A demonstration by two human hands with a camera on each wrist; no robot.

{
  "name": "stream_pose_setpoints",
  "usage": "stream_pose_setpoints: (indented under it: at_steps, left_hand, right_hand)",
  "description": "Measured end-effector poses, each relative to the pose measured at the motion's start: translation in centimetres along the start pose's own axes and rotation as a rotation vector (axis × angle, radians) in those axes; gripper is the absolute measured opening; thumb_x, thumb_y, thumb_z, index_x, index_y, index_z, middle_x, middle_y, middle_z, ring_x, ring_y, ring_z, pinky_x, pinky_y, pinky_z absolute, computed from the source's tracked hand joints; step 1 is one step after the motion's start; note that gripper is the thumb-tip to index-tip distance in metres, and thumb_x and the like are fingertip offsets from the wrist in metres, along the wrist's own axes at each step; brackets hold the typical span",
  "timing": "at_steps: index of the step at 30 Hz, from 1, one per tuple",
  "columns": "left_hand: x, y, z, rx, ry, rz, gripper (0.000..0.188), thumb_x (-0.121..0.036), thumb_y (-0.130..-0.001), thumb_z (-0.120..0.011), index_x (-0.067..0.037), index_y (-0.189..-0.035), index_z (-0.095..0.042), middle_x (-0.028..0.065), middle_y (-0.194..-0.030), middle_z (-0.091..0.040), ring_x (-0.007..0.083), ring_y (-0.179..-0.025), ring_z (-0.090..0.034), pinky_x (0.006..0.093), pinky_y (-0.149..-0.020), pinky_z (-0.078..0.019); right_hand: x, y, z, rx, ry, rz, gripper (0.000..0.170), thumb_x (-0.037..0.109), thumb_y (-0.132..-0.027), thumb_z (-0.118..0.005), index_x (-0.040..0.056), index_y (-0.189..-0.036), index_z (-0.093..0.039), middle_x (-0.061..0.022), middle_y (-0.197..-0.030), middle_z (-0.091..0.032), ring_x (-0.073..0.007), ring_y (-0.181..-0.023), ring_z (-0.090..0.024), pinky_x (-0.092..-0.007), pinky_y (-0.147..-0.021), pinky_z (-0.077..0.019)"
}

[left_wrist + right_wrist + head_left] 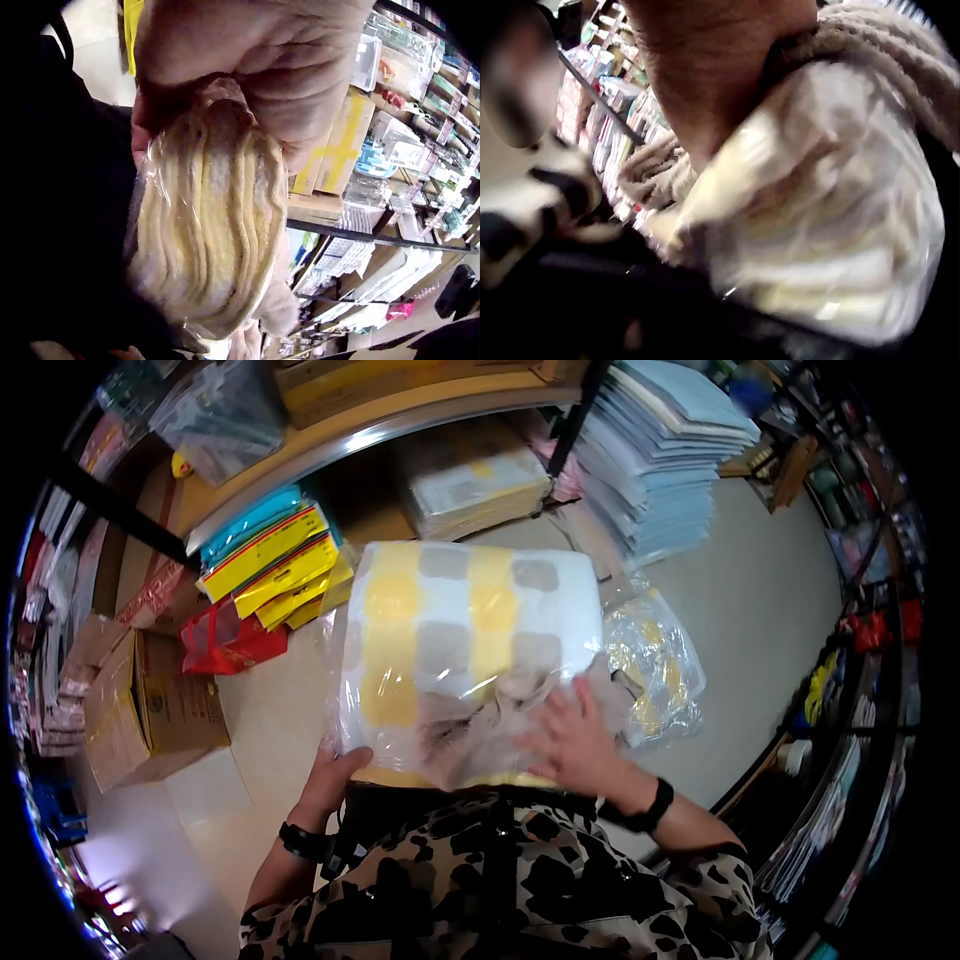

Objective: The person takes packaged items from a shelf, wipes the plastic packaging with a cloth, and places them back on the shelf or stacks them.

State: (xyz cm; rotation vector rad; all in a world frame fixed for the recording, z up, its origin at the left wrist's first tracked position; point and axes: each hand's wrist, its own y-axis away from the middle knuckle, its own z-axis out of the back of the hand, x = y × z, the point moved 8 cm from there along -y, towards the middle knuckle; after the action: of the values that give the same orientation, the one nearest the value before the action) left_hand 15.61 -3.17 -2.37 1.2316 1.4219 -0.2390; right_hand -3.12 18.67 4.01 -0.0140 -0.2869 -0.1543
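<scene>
A thick folded towel bundle (490, 600) in clear plastic, patterned in yellow, white and taupe squares, lies across the person's lap. At its near left corner the left hand (335, 772) grips the edge, thumb on top. The left wrist view shows this hand (255, 60) around the bundle's end, where stacked yellowish folds (217, 210) show through the film. A crumpled taupe cloth (465, 735) lies over the near right part. On that cloth is the right hand (575, 745), fingers spread and slightly blurred. Its fingertips are hidden in the right wrist view.
Another plastic-wrapped package (655, 660) lies on the floor to the right. Behind are a tall stack of pale blue sheets (650, 470), a wooden shelf (400, 425) and yellow packets (285, 565). A red bag (235, 640) and an open cardboard box (155, 710) stand left.
</scene>
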Motion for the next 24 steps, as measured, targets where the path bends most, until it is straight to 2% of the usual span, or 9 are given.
stream_pose_setpoints:
  at_steps: [2,3,4,6,9,12,15,21,24]
  left_hand:
    - [1.1,0.0,0.5,-0.014,-0.017,0.058,0.064,-0.002,-0.080,-0.053,-0.005,-0.139,-0.028,0.0095,-0.128,-0.046,0.0208,-0.117,-0.046,0.0335,-0.098,-0.0385]
    - [1.4,0.0,0.7,-0.024,-0.022,0.079,0.064,-0.004,-0.080,-0.053,-0.005,-0.139,-0.028,0.0098,-0.127,-0.047,0.0209,-0.117,-0.046,0.0339,-0.098,-0.0391]
    - [0.9,-0.5,0.4,-0.021,-0.021,0.057,0.063,-0.004,-0.080,-0.052,-0.006,-0.139,-0.028,0.0098,-0.127,-0.046,0.0208,-0.117,-0.047,0.0338,-0.098,-0.0396]
    - [0.6,-0.3,0.3,-0.029,-0.004,0.032,0.063,-0.004,-0.081,-0.052,-0.006,-0.139,-0.027,0.0099,-0.127,-0.046,0.0206,-0.116,-0.047,0.0336,-0.097,-0.0405]
    - [0.8,-0.3,0.5,-0.038,-0.005,0.040,0.064,-0.003,-0.081,-0.050,-0.007,-0.139,-0.025,0.0094,-0.128,-0.045,0.0208,-0.115,-0.048,0.0341,-0.096,-0.0414]
    - [1.0,-0.1,0.7,-0.065,0.008,0.020,0.066,-0.005,-0.080,-0.051,-0.007,-0.140,-0.023,0.0094,-0.128,-0.044,0.0214,-0.115,-0.048,0.0345,-0.095,-0.0428]
    - [1.7,0.1,1.3,-0.078,0.047,0.038,0.066,-0.007,-0.080,-0.051,-0.008,-0.140,-0.024,0.0092,-0.125,-0.046,0.0219,-0.112,-0.050,0.0347,-0.093,-0.0442]
    - [3.9,0.8,3.1,-0.132,0.119,0.116,0.055,-0.005,-0.083,-0.051,-0.007,-0.135,-0.033,0.0094,-0.123,-0.049,0.0212,-0.111,-0.050,0.0345,-0.095,-0.0425]
    - [3.4,0.7,2.5,-0.118,0.131,0.090,0.051,-0.007,-0.084,-0.052,-0.005,-0.132,-0.036,0.0098,-0.120,-0.052,0.0213,-0.109,-0.053,0.0348,-0.094,-0.0439]
  right_hand:
    - [-4.4,-1.6,2.5,-0.134,0.134,-0.155,0.046,0.037,-0.077,-0.065,0.0239,-0.120,-0.055,-0.0113,-0.136,-0.041,-0.0361,-0.132,-0.027,-0.0656,-0.100,-0.0218]
    - [-7.4,-2.1,2.8,-0.138,-0.011,-0.306,0.045,0.037,-0.080,-0.062,0.0204,-0.120,-0.055,-0.0152,-0.139,-0.037,-0.0394,-0.131,-0.027,-0.0604,-0.102,-0.0251]
    - [-11.9,-3.1,1.9,-0.288,-0.208,-0.290,0.049,0.037,-0.082,-0.060,0.0157,-0.125,-0.052,-0.0204,-0.141,-0.033,-0.0432,-0.130,-0.028,-0.0526,-0.104,-0.0283]
    - [-15.1,-5.6,2.0,-0.314,-0.221,-0.355,0.054,0.039,-0.085,-0.057,0.0098,-0.129,-0.048,-0.0248,-0.141,-0.030,-0.0451,-0.128,-0.030,-0.0430,-0.106,-0.0295]
    - [-21.2,-8.9,0.3,-0.306,-0.508,-0.550,0.060,0.040,-0.088,-0.053,0.0029,-0.133,-0.042,-0.0230,-0.140,-0.034,-0.0396,-0.127,-0.036,-0.0378,-0.106,-0.0299]
    - [-23.5,-9.3,-2.1,-0.363,-1.012,-0.737,0.062,0.044,-0.093,-0.044,-0.0035,-0.133,-0.038,-0.0197,-0.135,-0.043,-0.0298,-0.123,-0.043,-0.0317,-0.103,-0.0328]
    - [-21.1,-7.8,-5.2,-0.252,-1.604,-0.660,0.064,0.046,-0.096,-0.037,-0.0059,-0.134,-0.035,-0.0158,-0.130,-0.048,-0.0220,-0.118,-0.046,-0.0302,-0.100,-0.0351]
    - [-13.1,1.8,-4.0,-0.147,-0.948,-0.804,0.068,0.051,-0.095,-0.033,-0.0118,-0.099,-0.058,-0.0251,-0.105,-0.060,-0.0301,-0.097,-0.058,-0.0367,-0.086,-0.0439]
    - [-8.1,7.4,-5.4,-0.104,-0.979,-0.830,0.065,0.050,-0.093,-0.041,-0.0121,-0.094,-0.057,-0.0281,-0.097,-0.059,-0.0362,-0.091,-0.059,-0.0403,-0.082,-0.0445]
